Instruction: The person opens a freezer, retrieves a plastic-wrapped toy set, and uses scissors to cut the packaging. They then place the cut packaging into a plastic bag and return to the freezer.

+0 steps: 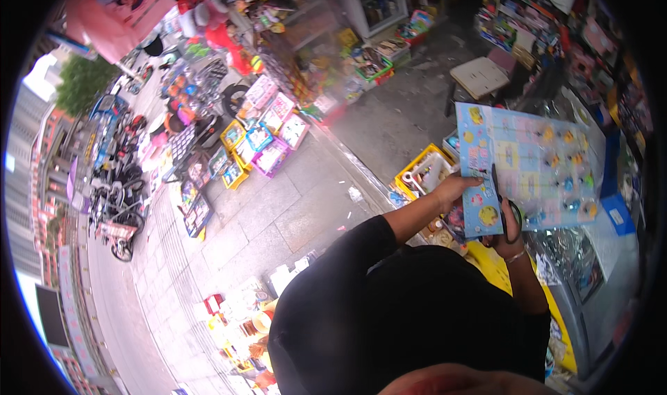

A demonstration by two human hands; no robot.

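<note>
My left hand (454,190) grips the left edge of a large light-blue printed card (477,150), thumb on its face. Rows of small colourful figures under clear plastic (565,160) fill the card's right part, and its left strip bears writing and cartoon pictures. In my right hand (506,238) is a pair of black-handled scissors (513,222). Their dark blades point up along the line between the printed strip and the figures. Whether the blades have cut into the card cannot be told. A band circles my right wrist.
Beneath the card is a counter with clear plastic packaging (565,254) and a blue packet (619,215). A yellow basket (404,179) of small goods stands beside my left forearm. Farther off are a stool (479,76), bins of toys (271,155) on the pavement and parked two-wheelers (122,212).
</note>
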